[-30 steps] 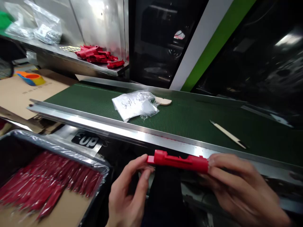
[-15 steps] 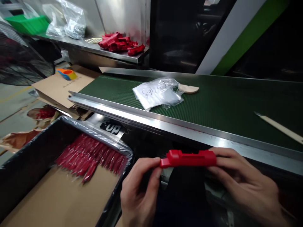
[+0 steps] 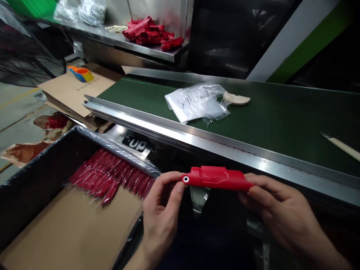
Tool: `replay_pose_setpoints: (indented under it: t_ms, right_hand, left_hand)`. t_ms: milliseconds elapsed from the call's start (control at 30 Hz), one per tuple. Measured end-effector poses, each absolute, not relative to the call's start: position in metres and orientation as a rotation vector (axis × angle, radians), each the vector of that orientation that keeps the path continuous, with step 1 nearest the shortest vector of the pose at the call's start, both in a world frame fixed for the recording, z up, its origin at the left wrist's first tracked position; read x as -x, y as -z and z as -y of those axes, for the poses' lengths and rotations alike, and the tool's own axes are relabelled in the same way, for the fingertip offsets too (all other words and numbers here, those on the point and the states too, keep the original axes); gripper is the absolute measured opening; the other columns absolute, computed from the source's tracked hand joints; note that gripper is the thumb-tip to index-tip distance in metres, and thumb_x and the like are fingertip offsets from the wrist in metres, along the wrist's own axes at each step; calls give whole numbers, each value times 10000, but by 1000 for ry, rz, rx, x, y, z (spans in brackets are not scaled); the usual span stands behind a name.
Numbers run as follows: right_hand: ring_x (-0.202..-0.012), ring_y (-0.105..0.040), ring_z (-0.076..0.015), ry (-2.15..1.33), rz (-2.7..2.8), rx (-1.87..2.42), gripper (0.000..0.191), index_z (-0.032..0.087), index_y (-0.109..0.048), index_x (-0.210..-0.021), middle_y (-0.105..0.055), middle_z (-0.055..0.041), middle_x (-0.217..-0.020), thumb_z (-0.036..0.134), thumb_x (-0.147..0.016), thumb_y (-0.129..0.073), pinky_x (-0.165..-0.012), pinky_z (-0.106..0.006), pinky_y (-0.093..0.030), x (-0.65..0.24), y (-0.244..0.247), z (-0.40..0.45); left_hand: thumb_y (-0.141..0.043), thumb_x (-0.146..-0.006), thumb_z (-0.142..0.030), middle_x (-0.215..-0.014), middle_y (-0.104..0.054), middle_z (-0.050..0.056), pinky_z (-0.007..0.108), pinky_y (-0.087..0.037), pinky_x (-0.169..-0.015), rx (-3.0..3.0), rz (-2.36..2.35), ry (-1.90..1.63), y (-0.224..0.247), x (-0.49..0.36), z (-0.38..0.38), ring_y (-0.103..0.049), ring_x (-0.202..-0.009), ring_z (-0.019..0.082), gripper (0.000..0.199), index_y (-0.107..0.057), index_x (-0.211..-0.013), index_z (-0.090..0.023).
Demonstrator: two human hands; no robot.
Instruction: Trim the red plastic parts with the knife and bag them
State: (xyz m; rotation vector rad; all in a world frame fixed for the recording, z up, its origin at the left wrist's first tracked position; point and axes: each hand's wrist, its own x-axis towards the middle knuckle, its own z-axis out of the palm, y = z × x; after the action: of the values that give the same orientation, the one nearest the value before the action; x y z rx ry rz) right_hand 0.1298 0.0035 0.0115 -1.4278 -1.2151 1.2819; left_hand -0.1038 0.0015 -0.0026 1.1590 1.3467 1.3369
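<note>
Between my two hands I hold a red plastic part point(image 3: 216, 178), long and rounded, lying roughly level in front of the conveyor. A round white-and-black eye-like mark shows at its left end. The finger and thumb of my left hand point(image 3: 163, 210) pinch that narrow left end. My right hand point(image 3: 281, 206) grips the other end with fingers and thumb. Down to the left, several red parts in clear wrapping point(image 3: 107, 174) lie in rows on cardboard inside a dark, film-lined box point(image 3: 36, 191).
A green conveyor belt point(image 3: 146, 90) with metal rails carries a clear plastic bag point(image 3: 197, 103), a pale curved piece point(image 3: 239, 99) and a knife-like tool point(image 3: 343, 148). Loose red parts point(image 3: 152, 33) are piled on a metal shelf. Orange-blue tape point(image 3: 81, 74) sits on stacked cardboard point(image 3: 67, 92).
The red part has been turned over lengthwise, so a smoother side and the eye-like mark now show. Both hands have stayed on it. The view has shifted slightly.
</note>
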Motion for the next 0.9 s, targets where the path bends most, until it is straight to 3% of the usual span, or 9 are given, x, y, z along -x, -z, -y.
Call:
replay_pose_setpoints:
  t_ms: [100, 233, 367, 500, 600, 667, 733, 800, 900]
  right_hand:
    - [-627, -540, -103, -1537, 1022, 1411, 265, 235, -726, -924, -612, -14, -692, 473, -883, -615, -578, -189, -471, -117, -19, -10]
    - [-639, -515, -111, -1681, 943, 1400, 342, 195, -703, -847, -599, -23, -691, 509, -896, -576, -575, -207, -436, -104, -26, -20]
    - [-634, -512, -107, -1543, 1065, 1464, 369, 189, -698, -805, -593, -8, -646, 515, -910, -561, -597, -209, -417, -100, -23, -30]
    - [-618, -528, -99, -1302, 1378, 1557, 394, 195, -649, -720, -600, 10, -635, 503, -936, -532, -572, -205, -411, -92, -28, -36]
    - [-665, -570, -89, -1220, 1783, 1365, 302, 198, -646, -770, -639, 12, -724, 367, -973, -501, -613, -197, -441, -79, -39, -37]
    - [-715, -603, -88, -1125, 2074, 1129, 274, 200, -670, -828, -664, 10, -786, 301, -985, -469, -675, -197, -471, -74, -47, -46]
    - [-687, -606, -92, -921, 2224, 1097, 327, 195, -674, -800, -662, 7, -751, 339, -993, -453, -655, -205, -476, -76, -52, -70]
    - [-644, -584, -105, -669, 2206, 1287, 385, 183, -655, -757, -646, -6, -711, 414, -989, -453, -607, -228, -457, -87, -53, -110]
    - [-771, -595, -143, -373, 2171, 1513, 265, 162, -643, -825, -651, -34, -812, 372, -951, -543, -758, -308, -477, -113, -44, -184]
  left_hand:
    - [-617, -933, -309, -859, -660, -30, 127, -491, -735, -1055, -1376, -1332, 4, 108, -1, -610, -774, 73, 111, -662, -1011, -245]
    - [-621, -929, -323, -844, -651, -27, 139, -488, -715, -1072, -1434, -1325, 8, 114, -1, -606, -766, 82, 115, -653, -999, -237]
    - [-581, -946, -245, -1007, -609, 10, 212, -487, -847, -1336, -1545, -1356, 10, 124, -8, -597, -943, 126, 98, -619, -1034, -232]
    - [-662, -880, -223, -1347, -495, 93, 376, -415, -1075, -1873, -1535, -1305, 4, 136, -18, -480, -1272, 247, 492, -470, -1333, -251]
    - [-696, -862, -333, -1442, -469, 43, 305, -395, -1106, -2034, -1207, -835, 2, 136, -21, -479, -1303, 207, 765, -256, -1488, -353]
    - [-611, -919, -332, -1423, -504, -22, 224, -437, -1040, -1930, -1070, -716, 2, 130, -18, -538, -1241, 148, 712, -198, -1489, -432]
    - [-526, -953, -296, -1314, -583, -51, 195, -472, -959, -1788, -1119, -825, 2, 120, -13, -603, -1130, 129, 543, -309, -1424, -456]
    - [-505, -943, -300, -1079, -653, -38, 185, -503, -800, -1584, -1289, -984, 2, 110, -7, -646, -930, 132, 344, -475, -1273, -391]
    - [-561, -895, -384, -765, -585, -34, 204, -438, -583, -1262, -1525, -1080, 2, 103, 2, -548, -644, 129, 146, -560, -1000, -283]
